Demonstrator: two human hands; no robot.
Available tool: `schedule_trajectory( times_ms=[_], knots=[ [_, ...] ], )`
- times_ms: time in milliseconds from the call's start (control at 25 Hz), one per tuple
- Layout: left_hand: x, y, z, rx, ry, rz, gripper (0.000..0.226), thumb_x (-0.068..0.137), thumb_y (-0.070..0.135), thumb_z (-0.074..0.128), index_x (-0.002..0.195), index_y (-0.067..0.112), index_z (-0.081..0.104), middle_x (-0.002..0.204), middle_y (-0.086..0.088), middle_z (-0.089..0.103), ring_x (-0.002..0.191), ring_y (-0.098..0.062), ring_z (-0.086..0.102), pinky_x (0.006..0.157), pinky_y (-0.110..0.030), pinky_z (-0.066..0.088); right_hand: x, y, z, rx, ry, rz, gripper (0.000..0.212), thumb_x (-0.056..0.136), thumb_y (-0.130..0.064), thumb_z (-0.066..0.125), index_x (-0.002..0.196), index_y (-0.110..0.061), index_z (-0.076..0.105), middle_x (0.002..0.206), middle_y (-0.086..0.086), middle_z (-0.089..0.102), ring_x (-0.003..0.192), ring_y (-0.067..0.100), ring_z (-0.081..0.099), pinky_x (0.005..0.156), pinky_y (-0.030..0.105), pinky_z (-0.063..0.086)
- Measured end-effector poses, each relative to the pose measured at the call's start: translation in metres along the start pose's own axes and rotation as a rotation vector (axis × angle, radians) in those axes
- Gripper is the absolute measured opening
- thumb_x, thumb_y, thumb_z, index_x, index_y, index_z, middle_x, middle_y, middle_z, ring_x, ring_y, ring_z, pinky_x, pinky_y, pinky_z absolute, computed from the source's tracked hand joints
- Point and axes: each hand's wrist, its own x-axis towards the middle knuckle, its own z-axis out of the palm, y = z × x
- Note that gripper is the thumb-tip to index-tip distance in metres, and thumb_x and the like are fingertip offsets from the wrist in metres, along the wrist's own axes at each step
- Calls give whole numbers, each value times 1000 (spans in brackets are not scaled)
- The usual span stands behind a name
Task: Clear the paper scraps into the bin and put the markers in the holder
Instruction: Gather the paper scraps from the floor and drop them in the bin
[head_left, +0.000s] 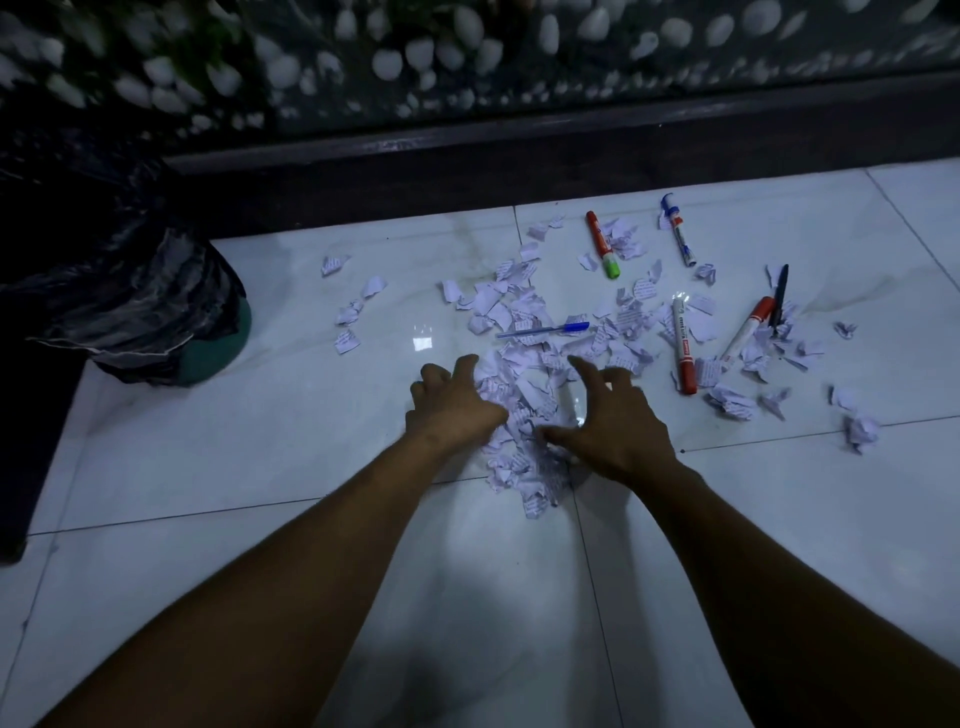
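Observation:
Torn white paper scraps (524, 395) lie scattered over the white tiled floor, heaped thickest between my hands. My left hand (457, 402) curls its fingers into the left side of the heap. My right hand (610, 421) presses on the right side with fingers spread. A blue pen (550, 330) lies just beyond the heap. Further right lie a red marker with a green cap (601, 244), a blue-tipped marker (679, 234), two red-and-white markers (683, 348) (745, 328) and a dark pen (778, 299). No holder is in view.
A green bin (218, 338) lined with a black plastic bag stands at the left, near the wall. A dark skirting ledge (519, 150) runs along the back under a pebble-patterned wall. Stray scraps (860, 428) lie at the far right.

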Motion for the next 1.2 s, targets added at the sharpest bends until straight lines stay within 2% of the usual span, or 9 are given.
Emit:
schedule_trajectory(
  times_ms=[120, 280, 400, 600, 760, 920, 1000, 1120, 1200],
  knots=[
    [-5, -4, -1, 278, -216, 129, 122, 66, 53, 82, 157, 39, 2, 153, -11, 15, 143, -38, 19, 114, -49, 34, -5, 3, -5, -265, -243, -41, 134, 53, -80, 76, 155, -43, -3, 159, 9, 18, 141, 36, 31, 104, 53, 42],
    [-15, 2, 20, 510, -246, 265, 141, 55, 51, 92, 157, 38, -4, 156, -13, 8, 140, -39, 25, 108, -51, 43, -10, -12, 12, -269, -239, -84, 133, 56, -59, 89, 156, -40, 4, 147, 12, 25, 130, 35, 43, 98, 46, 47],
    [-13, 2, 30, 463, -202, 364, 127, 59, 42, 93, 157, 30, 14, 148, -16, 22, 125, -40, 48, 100, -47, 51, -10, -21, 21, -108, -159, -99, 105, 68, -39, 87, 152, -30, 25, 133, 13, 37, 115, 35, 56, 94, 40, 50],
    [-11, 0, 31, 150, -136, 377, 62, 77, 28, 80, 132, 17, 53, 121, -16, 55, 104, -34, 63, 91, -36, 52, -5, -23, 30, 83, -97, -47, 59, 84, -23, 74, 137, -14, 48, 126, 17, 53, 113, 35, 59, 89, 30, 42],
    [-19, 4, 26, 34, -63, 383, 24, 85, 13, 69, 108, 8, 66, 108, -13, 71, 101, -29, 66, 77, -25, 45, -16, -27, 28, 244, -13, 27, 11, 87, -12, 65, 95, -11, 58, 104, 15, 70, 100, 31, 65, 74, 24, 36],
    [-19, 10, 4, -60, -45, 399, 23, 85, 13, 68, 108, 12, 70, 109, -10, 72, 102, -25, 66, 80, -23, 45, -11, -40, 10, 335, -17, 35, 17, 77, -16, 70, 89, -6, 67, 90, 12, 73, 89, 29, 69, 86, 38, 54],
    [-16, 12, -19, -99, -5, 406, 31, 81, 11, 72, 112, 15, 71, 112, -9, 72, 104, -24, 67, 85, -26, 49, -3, -55, -2, 397, 19, 6, 13, 77, -17, 67, 85, -7, 69, 84, 11, 74, 84, 28, 70, 85, 43, 57],
    [-11, 15, -69, -139, 57, 421, 35, 77, 6, 74, 110, 15, 70, 110, -7, 72, 100, -23, 67, 81, -26, 50, 6, -97, -32, 391, 84, -63, 11, 85, -13, 62, 91, -5, 68, 91, 13, 73, 81, 27, 65, 68, 30, 49],
    [-11, 16, -113, -152, 124, 450, 34, 75, 4, 74, 107, 15, 71, 108, -7, 72, 98, -23, 67, 80, -30, 53, 15, -137, -56, 391, 93, -109, 15, 91, -15, 61, 99, -5, 69, 95, 13, 72, 86, 27, 65, 69, 26, 43]
  ],
)
